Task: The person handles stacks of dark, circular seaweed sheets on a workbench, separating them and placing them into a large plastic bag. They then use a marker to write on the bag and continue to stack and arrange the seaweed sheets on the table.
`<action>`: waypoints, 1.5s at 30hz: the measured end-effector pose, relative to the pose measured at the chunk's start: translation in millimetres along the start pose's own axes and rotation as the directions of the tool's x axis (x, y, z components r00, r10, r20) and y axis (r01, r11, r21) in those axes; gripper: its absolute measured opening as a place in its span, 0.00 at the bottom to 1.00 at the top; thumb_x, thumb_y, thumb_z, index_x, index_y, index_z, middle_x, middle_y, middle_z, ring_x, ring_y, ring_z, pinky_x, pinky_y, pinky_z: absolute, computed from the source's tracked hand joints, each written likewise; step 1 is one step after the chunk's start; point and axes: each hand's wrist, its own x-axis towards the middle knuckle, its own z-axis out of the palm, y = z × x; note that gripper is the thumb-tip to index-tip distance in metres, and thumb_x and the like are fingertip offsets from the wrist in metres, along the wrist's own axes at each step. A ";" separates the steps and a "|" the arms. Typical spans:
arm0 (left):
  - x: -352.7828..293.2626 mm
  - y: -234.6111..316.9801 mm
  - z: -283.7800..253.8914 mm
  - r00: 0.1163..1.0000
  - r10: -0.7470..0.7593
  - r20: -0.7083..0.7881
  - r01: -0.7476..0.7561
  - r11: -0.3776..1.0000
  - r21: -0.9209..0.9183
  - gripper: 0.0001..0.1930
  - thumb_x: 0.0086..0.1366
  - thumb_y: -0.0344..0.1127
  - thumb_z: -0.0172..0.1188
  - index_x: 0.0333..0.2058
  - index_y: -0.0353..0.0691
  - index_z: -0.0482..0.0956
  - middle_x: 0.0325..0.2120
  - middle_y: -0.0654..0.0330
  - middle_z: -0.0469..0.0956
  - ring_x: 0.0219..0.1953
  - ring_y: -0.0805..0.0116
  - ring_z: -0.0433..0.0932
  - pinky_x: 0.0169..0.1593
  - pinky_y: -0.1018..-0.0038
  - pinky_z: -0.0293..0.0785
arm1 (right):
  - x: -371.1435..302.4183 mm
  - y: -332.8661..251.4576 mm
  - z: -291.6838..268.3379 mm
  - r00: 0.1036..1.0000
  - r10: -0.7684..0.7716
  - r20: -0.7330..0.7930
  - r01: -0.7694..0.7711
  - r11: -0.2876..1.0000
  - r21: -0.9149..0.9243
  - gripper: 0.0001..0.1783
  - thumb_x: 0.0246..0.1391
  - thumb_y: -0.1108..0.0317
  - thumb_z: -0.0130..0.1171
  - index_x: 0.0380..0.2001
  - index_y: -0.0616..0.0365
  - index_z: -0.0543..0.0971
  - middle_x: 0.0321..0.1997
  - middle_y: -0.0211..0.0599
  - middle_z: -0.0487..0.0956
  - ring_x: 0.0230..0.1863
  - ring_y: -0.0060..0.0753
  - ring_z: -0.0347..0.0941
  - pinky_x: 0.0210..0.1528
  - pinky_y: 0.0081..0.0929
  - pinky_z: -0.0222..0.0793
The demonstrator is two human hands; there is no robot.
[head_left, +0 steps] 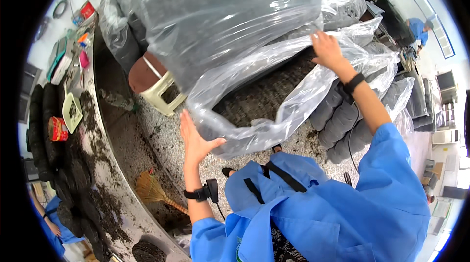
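Note:
A large clear plastic bag gapes toward me, its mouth spread wide. Inside lies a dark brown-black mass with a rough, ridged surface; I cannot tell what it is. At the bag's lower left corner, my left hand rests against the plastic with thumb and fingers spread. My right hand grips the upper right rim of the mouth, fingers curled over the film. Directly beyond, another big plastic-wrapped dark bundle rises high.
A cream plastic stool with a brown round top stands left of the bag. Further left, a long table carries dark crumbs, dark rolls, a scoop and a red tin. A straw broom leans below it. Wrapped bundles fill the right.

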 end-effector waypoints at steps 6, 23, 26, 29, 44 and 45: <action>-0.8 22.5 80.6 0.993 -0.089 0.074 0.084 0.994 0.074 0.19 0.56 0.43 0.64 0.35 0.31 0.77 0.26 0.52 0.79 0.28 0.60 0.76 0.36 0.65 0.70 | 19.5 135.1 123.7 0.927 0.340 0.155 -0.332 0.940 -0.080 0.59 0.29 0.54 0.74 0.65 0.39 0.52 0.66 0.49 0.54 0.67 0.47 0.51 0.60 0.57 0.55; -158.3 38.5 134.7 0.454 -0.773 -0.443 0.259 0.590 -0.764 0.15 0.68 0.42 0.46 0.38 0.34 0.71 0.33 0.61 0.72 0.33 0.71 0.69 0.38 0.72 0.66 | -235.6 162.2 282.4 0.865 0.230 0.445 -0.381 -0.275 0.883 0.13 0.49 0.76 0.41 0.29 0.57 0.78 0.23 0.22 0.71 0.23 0.16 0.63 0.24 0.19 0.57; -109.9 66.8 115.8 0.377 -0.746 -0.549 0.142 0.633 -0.761 0.16 0.70 0.42 0.43 0.40 0.33 0.72 0.34 0.59 0.73 0.34 0.68 0.72 0.39 0.72 0.70 | -237.7 164.7 266.2 0.854 0.342 0.394 -0.272 -0.353 0.895 0.12 0.50 0.74 0.40 0.27 0.54 0.75 0.20 0.20 0.68 0.21 0.14 0.62 0.21 0.18 0.57; -180.4 51.4 96.1 0.462 -0.714 -0.526 0.050 0.613 -0.789 0.17 0.67 0.43 0.47 0.44 0.33 0.69 0.40 0.56 0.72 0.40 0.67 0.71 0.44 0.71 0.70 | -300.7 138.0 225.3 0.801 0.441 0.405 -0.211 -0.425 0.880 0.09 0.51 0.73 0.40 0.24 0.53 0.72 0.21 0.19 0.67 0.23 0.13 0.63 0.23 0.18 0.58; -665.7 -55.7 292.9 0.637 -0.718 0.279 0.616 0.693 0.375 0.29 0.54 0.54 0.62 0.15 0.27 0.75 0.19 0.36 0.74 0.27 0.39 0.75 0.34 0.54 0.71 | -700.5 -36.8 370.8 0.734 0.194 0.651 -0.655 0.455 0.603 0.14 0.45 0.71 0.49 0.34 0.58 0.81 0.37 0.55 0.79 0.42 0.55 0.75 0.45 0.40 0.69; -674.7 -58.1 306.0 0.651 -0.710 0.270 0.601 0.699 0.388 0.29 0.54 0.54 0.62 0.16 0.26 0.75 0.20 0.36 0.74 0.28 0.39 0.75 0.35 0.54 0.71 | -711.0 -40.1 389.8 0.728 0.200 0.656 -0.658 0.472 0.586 0.14 0.45 0.71 0.49 0.33 0.58 0.82 0.36 0.56 0.78 0.41 0.57 0.75 0.44 0.43 0.70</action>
